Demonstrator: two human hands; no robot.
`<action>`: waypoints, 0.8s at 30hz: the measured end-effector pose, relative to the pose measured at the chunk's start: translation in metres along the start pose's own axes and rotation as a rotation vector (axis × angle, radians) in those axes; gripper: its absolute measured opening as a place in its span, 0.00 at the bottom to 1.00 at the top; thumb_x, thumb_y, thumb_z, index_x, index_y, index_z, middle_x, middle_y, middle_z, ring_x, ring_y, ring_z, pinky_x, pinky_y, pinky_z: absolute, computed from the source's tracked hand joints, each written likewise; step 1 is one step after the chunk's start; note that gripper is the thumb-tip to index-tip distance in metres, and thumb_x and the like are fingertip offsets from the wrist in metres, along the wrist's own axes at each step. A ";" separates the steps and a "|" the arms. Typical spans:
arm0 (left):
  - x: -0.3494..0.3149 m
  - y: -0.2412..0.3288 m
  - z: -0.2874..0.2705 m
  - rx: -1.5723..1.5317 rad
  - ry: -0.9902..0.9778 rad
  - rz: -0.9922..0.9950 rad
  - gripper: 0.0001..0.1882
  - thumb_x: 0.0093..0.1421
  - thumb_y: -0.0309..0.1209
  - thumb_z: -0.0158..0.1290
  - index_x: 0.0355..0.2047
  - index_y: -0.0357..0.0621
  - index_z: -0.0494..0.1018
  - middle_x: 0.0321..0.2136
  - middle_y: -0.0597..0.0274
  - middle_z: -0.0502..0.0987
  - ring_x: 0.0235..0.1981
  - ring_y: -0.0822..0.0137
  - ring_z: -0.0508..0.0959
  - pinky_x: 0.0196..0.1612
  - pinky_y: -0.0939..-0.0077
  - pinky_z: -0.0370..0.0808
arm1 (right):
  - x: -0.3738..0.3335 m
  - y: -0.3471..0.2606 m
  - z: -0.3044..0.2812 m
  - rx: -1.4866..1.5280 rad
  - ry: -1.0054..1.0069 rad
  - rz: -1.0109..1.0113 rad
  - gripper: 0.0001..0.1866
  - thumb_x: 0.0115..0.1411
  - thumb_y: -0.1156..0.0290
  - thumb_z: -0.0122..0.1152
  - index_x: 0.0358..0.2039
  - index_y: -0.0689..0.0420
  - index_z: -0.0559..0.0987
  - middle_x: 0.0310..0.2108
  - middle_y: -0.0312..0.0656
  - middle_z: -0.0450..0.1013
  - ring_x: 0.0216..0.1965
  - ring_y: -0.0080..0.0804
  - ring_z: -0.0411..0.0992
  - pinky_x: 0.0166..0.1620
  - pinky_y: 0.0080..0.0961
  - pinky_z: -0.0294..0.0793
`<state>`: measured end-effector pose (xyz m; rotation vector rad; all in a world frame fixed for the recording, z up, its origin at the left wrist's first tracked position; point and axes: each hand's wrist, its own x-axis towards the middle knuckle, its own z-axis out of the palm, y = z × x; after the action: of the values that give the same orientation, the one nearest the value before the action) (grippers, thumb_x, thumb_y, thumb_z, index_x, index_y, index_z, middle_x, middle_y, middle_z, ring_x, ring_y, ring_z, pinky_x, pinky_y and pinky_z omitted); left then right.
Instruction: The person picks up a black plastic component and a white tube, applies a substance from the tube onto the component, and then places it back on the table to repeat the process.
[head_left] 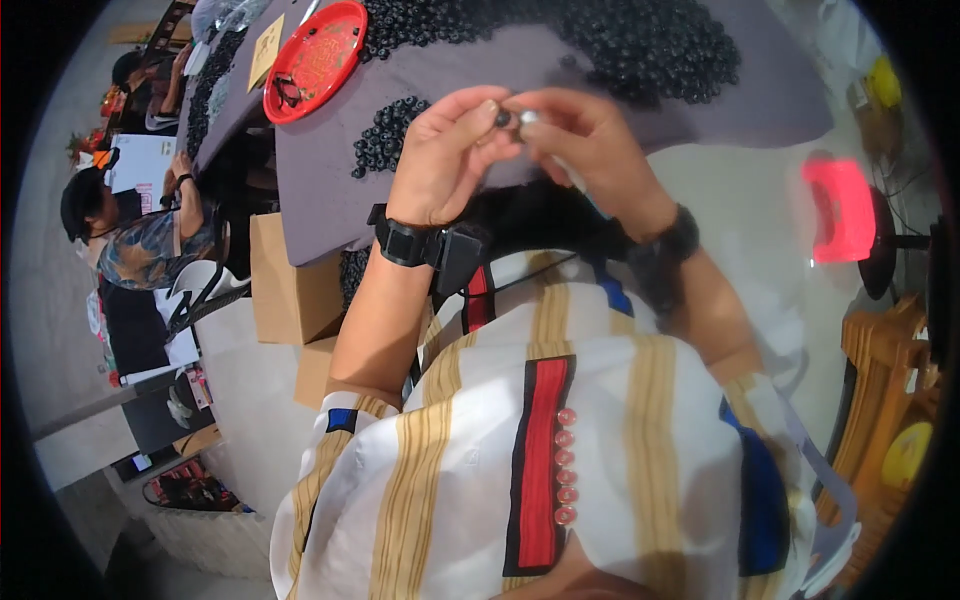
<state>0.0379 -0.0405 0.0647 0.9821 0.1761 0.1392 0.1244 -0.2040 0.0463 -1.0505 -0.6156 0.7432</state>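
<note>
My left hand (440, 150) pinches a small black round piece (502, 118) between thumb and fingers. Close beside it, my right hand (592, 135) has its fingertips closed on a small whitish, shiny piece (528, 117). The two pieces nearly meet; whether they touch I cannot tell. Both hands are raised over the near edge of a table with a purple-grey cloth (325, 180). Left of my left hand lies a small pile of black round pieces (380, 140). A much larger pile of black pieces (650, 50) spreads beyond my right hand.
A red oval tray (352, 75) with a few dark items sits at the table's far left. Cardboard boxes (285, 280) stand on the floor left of me. Farther left, a person in a black cap (150, 240) works with their hands. A wooden chair (880, 390) stands at right.
</note>
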 end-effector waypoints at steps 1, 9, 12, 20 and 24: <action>0.002 0.002 -0.002 -0.001 -0.001 0.011 0.11 0.63 0.23 0.49 0.45 0.32 0.72 0.35 0.54 0.79 0.31 0.69 0.79 0.37 0.74 0.80 | 0.000 -0.001 0.001 0.031 0.044 -0.017 0.13 0.58 0.72 0.60 0.44 0.59 0.77 0.20 0.30 0.68 0.18 0.14 0.62 0.20 0.12 0.59; 0.032 0.017 -0.024 -0.205 0.154 0.082 0.08 0.62 0.26 0.52 0.40 0.36 0.73 0.32 0.59 0.76 0.31 0.71 0.76 0.38 0.73 0.78 | -0.014 -0.004 0.026 -0.380 -0.179 -0.226 0.24 0.48 0.77 0.69 0.46 0.57 0.73 0.34 0.32 0.70 0.38 0.19 0.67 0.43 0.17 0.67; 0.042 0.011 -0.010 -0.144 0.205 0.112 0.08 0.61 0.26 0.53 0.39 0.37 0.73 0.32 0.59 0.77 0.30 0.72 0.76 0.37 0.75 0.77 | -0.016 -0.004 0.032 -0.404 -0.184 -0.139 0.30 0.46 0.73 0.72 0.50 0.58 0.70 0.43 0.36 0.69 0.46 0.23 0.67 0.51 0.21 0.66; 0.049 0.007 0.010 0.057 0.318 0.546 0.07 0.60 0.26 0.55 0.37 0.37 0.74 0.28 0.60 0.78 0.25 0.73 0.76 0.32 0.76 0.78 | -0.010 0.007 0.026 -0.206 -0.075 0.166 0.24 0.49 0.70 0.68 0.46 0.59 0.71 0.30 0.33 0.69 0.26 0.16 0.66 0.27 0.14 0.65; 0.050 0.007 0.012 0.015 0.298 0.592 0.07 0.61 0.26 0.55 0.37 0.36 0.74 0.29 0.60 0.78 0.26 0.73 0.76 0.33 0.76 0.78 | -0.008 0.008 0.024 -0.083 -0.088 0.182 0.22 0.50 0.69 0.67 0.45 0.59 0.72 0.21 0.30 0.66 0.17 0.14 0.61 0.19 0.13 0.58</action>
<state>0.0889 -0.0366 0.0733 1.0027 0.1537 0.8301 0.0993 -0.1951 0.0469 -1.1662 -0.6356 0.9330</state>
